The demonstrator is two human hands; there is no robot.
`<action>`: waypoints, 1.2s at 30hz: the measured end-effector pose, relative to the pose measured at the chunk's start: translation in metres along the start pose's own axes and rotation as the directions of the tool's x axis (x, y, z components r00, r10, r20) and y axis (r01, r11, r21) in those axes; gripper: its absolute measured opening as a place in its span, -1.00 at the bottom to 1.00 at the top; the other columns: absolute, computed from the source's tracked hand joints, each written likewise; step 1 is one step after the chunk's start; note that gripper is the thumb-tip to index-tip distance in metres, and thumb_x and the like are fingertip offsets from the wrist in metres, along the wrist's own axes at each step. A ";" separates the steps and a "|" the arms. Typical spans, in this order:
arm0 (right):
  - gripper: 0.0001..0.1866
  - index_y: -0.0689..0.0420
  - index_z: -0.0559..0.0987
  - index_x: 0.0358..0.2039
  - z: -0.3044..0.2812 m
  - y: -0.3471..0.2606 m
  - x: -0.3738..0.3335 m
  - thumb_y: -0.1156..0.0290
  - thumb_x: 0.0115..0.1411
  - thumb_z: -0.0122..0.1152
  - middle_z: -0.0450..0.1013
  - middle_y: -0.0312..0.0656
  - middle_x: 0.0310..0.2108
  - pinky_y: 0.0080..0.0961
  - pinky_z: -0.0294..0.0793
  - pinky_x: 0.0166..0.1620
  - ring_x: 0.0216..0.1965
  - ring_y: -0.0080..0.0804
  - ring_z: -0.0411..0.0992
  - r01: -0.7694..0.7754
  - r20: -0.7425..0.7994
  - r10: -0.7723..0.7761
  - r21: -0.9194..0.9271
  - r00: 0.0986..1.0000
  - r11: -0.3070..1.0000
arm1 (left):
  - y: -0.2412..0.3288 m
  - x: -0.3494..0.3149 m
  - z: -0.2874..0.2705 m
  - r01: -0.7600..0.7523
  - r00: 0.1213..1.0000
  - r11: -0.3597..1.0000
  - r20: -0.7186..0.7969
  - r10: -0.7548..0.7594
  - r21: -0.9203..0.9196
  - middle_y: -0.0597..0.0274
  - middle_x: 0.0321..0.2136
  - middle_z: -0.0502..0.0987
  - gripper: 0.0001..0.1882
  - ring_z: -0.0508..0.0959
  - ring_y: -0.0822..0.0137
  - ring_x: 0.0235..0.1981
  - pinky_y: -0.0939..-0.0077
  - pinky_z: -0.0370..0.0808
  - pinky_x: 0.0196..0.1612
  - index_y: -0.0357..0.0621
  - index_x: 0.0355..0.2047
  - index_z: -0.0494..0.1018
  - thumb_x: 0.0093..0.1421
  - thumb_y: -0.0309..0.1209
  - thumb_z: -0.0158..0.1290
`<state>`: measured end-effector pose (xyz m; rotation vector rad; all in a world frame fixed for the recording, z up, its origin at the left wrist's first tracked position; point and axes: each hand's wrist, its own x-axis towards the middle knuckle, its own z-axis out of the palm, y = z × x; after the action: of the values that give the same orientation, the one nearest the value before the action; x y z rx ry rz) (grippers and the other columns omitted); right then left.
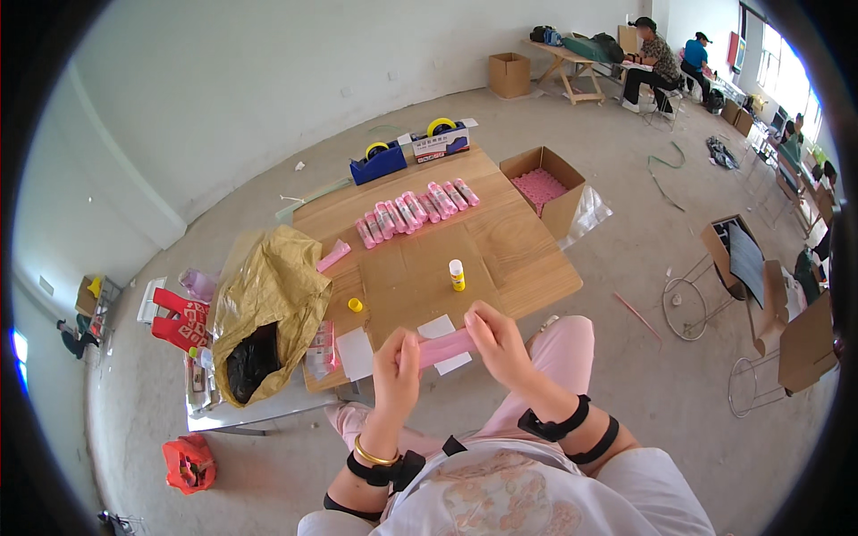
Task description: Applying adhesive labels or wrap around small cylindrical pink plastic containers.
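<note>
Between my two hands a pink strip (444, 347) of thin, soft-looking material is held out level above the table's near edge. My left hand (396, 368) pinches its left end, and my right hand (496, 339) closes on the other end. Just beyond them an uncapped glue stick (457, 277) stands upright on a flat cardboard sheet (407, 268); its yellow cap (356, 305) sits apart to the left. White paper pieces (355, 354) lie near my hands. Farther back, several pink-wrapped rolls (417, 212) form a slanting row, with a single pink piece (333, 256) lying separately.
A gold-coloured sack (277, 295) crowds the table's left side. Blue tape dispensers (378, 164) stand at the far edge. An open carton (541, 183) of pink pieces is beyond the right corner. Other people (657, 62) sit at tables far right. A red bag (189, 464) rests on the floor.
</note>
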<state>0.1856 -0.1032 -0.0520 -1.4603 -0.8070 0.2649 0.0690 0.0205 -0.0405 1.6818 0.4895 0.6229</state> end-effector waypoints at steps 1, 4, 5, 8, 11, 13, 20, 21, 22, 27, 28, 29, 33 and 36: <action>-0.77 0.15 0.37 -0.50 -0.002 0.006 0.005 0.35 0.28 -0.11 0.16 -0.44 -0.67 -0.66 0.11 -0.53 -0.61 -0.68 0.07 -0.204 0.089 0.189 0.198 0.978 0.959 | -0.004 -0.002 0.002 -0.256 0.963 0.925 -0.005 0.268 0.281 0.49 -0.74 0.23 -0.72 0.17 0.64 -0.71 0.66 0.05 -0.66 -0.21 -0.52 0.42 0.28 -0.36 -0.16; -0.78 0.16 0.39 -0.49 -0.003 0.001 -0.001 0.38 0.27 -0.14 0.21 -0.44 -0.64 -0.68 0.13 -0.52 -0.59 -0.70 0.08 -0.277 0.060 0.270 0.238 0.961 0.931 | -0.014 0.002 0.014 -0.088 0.996 0.995 -0.018 0.089 0.036 0.51 -0.76 0.23 -0.71 0.19 0.65 -0.71 0.65 0.07 -0.68 -0.19 -0.50 0.42 0.28 -0.32 -0.16; -0.78 0.16 0.40 -0.49 -0.005 -0.002 -0.007 0.40 0.26 -0.15 0.22 -0.44 -0.63 -0.67 0.14 -0.52 -0.58 -0.72 0.09 -0.168 -0.078 0.174 0.073 0.982 0.983 | -0.014 0.004 0.012 0.069 0.996 0.997 0.060 -0.067 -0.038 0.47 -0.73 0.26 -0.71 0.24 0.60 -0.68 0.63 0.12 -0.67 -0.20 -0.48 0.41 0.27 -0.30 -0.17; -0.87 0.17 0.47 -0.37 0.003 0.006 -0.008 0.40 0.20 -0.01 0.37 -0.17 -0.56 -0.47 0.37 -0.37 -0.49 -0.54 0.30 -0.083 -0.030 0.083 -0.007 0.996 0.997 | -0.051 -0.003 -0.002 -0.163 0.972 0.958 -0.127 0.197 0.236 0.21 -0.44 0.41 -0.62 0.42 0.36 -0.38 0.45 0.39 -0.44 -0.25 -0.45 0.38 0.24 -0.15 -0.17; -0.82 0.19 0.41 -0.36 0.019 0.059 -0.002 0.34 0.24 -0.05 0.38 -0.21 -0.54 -0.49 0.34 -0.33 -0.42 -0.55 0.34 -0.131 0.022 0.131 0.306 0.991 0.943 | -0.052 0.009 -0.013 -0.559 0.780 0.607 0.112 0.615 0.564 0.18 -0.60 0.44 -0.51 0.44 0.34 -0.56 0.41 0.46 -0.44 -0.27 -0.30 0.42 0.28 -0.04 -0.26; -0.80 0.20 0.33 -0.42 0.011 0.024 -0.005 0.32 0.25 -0.07 0.29 -0.28 -0.61 -0.47 0.27 -0.41 -0.52 -0.55 0.25 -0.095 0.040 0.092 0.070 0.995 0.993 | -0.057 0.013 -0.020 0.031 0.994 0.963 -0.108 -0.002 0.266 0.17 -0.56 0.43 -0.67 0.42 0.21 -0.49 0.32 0.38 -0.33 -0.23 -0.39 0.42 0.23 -0.21 -0.18; -0.75 0.19 0.26 -0.46 0.008 0.055 -0.003 0.30 0.30 -0.16 0.14 -0.24 -0.65 -0.48 0.16 -0.48 -0.59 -0.46 0.12 -0.131 0.018 0.130 0.157 0.991 0.979 | -0.005 0.003 0.020 -0.389 0.904 0.786 0.033 0.427 0.480 0.05 -0.66 0.38 -0.68 0.34 0.09 -0.63 0.28 0.29 -0.48 -0.21 -0.56 0.40 0.24 -0.27 -0.12; -0.74 0.19 0.26 -0.46 0.008 0.057 -0.003 0.29 0.31 -0.17 0.13 -0.25 -0.65 -0.49 0.16 -0.47 -0.58 -0.47 0.11 -0.178 0.034 0.175 0.142 0.984 0.974 | -0.006 0.006 0.020 -0.406 0.901 0.809 0.035 0.433 0.424 0.05 -0.65 0.39 -0.68 0.34 0.07 -0.63 0.28 0.30 -0.48 -0.21 -0.56 0.39 0.24 -0.27 -0.12; -0.74 0.19 0.26 -0.46 0.006 0.048 -0.003 0.29 0.31 -0.17 0.13 -0.25 -0.65 -0.49 0.16 -0.47 -0.58 -0.47 0.11 -0.179 0.040 0.176 0.141 0.984 0.974 | -0.010 0.009 0.015 -0.401 0.902 0.811 0.029 0.431 0.426 0.05 -0.65 0.39 -0.68 0.34 0.07 -0.63 0.28 0.30 -0.48 -0.21 -0.56 0.39 0.24 -0.27 -0.12; -0.67 0.21 0.27 -0.50 0.003 0.063 0.000 0.23 0.30 -0.15 0.14 -0.27 -0.65 -0.39 0.16 -0.45 -0.56 -0.52 0.17 -0.188 0.031 0.185 0.206 0.982 0.960 | -0.028 0.009 0.019 -0.440 0.873 0.751 0.039 0.486 0.493 0.14 -0.67 0.29 -0.68 0.30 0.27 -0.63 0.36 0.28 -0.53 -0.24 -0.52 0.39 0.26 -0.26 -0.14; -0.67 0.21 0.27 -0.50 0.004 0.065 0.000 0.23 0.30 -0.15 0.14 -0.27 -0.65 -0.39 0.16 -0.45 -0.56 -0.52 0.17 -0.190 0.032 0.188 0.207 0.982 0.960 | -0.038 0.011 0.015 -0.438 0.874 0.752 0.039 0.484 0.493 0.14 -0.67 0.29 -0.68 0.30 0.27 -0.63 0.36 0.28 -0.53 -0.24 -0.52 0.39 0.26 -0.26 -0.14; -0.67 0.21 0.27 -0.50 0.004 0.063 -0.001 0.23 0.30 -0.15 0.14 -0.27 -0.65 -0.39 0.17 -0.45 -0.55 -0.51 0.17 -0.208 0.033 0.206 0.175 0.978 0.962 | -0.048 0.015 0.008 -0.387 0.915 0.811 0.074 0.397 0.438 0.15 -0.67 0.27 -0.67 0.28 0.28 -0.63 0.37 0.27 -0.53 -0.24 -0.50 0.40 0.27 -0.25 -0.16; -0.67 0.22 0.28 -0.50 -0.003 0.038 -0.006 0.23 0.29 -0.14 0.16 -0.27 -0.64 -0.39 0.18 -0.44 -0.54 -0.52 0.18 -0.124 0.040 0.123 0.008 0.992 0.992 | -0.051 0.013 0.000 0.268 0.952 0.940 0.092 -0.292 0.211 0.12 -0.66 0.29 -0.65 0.29 0.21 -0.63 0.35 0.28 -0.52 -0.23 -0.47 0.40 0.28 -0.21 -0.18; -0.67 0.22 0.25 -0.52 0.005 0.070 -0.002 0.25 0.29 -0.14 0.13 -0.21 -0.66 -0.38 0.17 -0.46 -0.58 -0.44 0.17 -0.146 0.000 0.151 0.256 0.989 0.956 | -0.051 0.015 0.011 -0.585 0.670 0.374 0.169 0.723 0.720 0.11 -0.66 0.31 -0.65 0.29 0.18 -0.62 0.35 0.29 -0.51 -0.22 -0.44 0.39 0.28 -0.18 -0.17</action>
<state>0.2025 -0.0909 -0.1186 -1.2790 -0.6222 0.4517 0.0884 0.0315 -0.0897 2.6700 0.1329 1.3098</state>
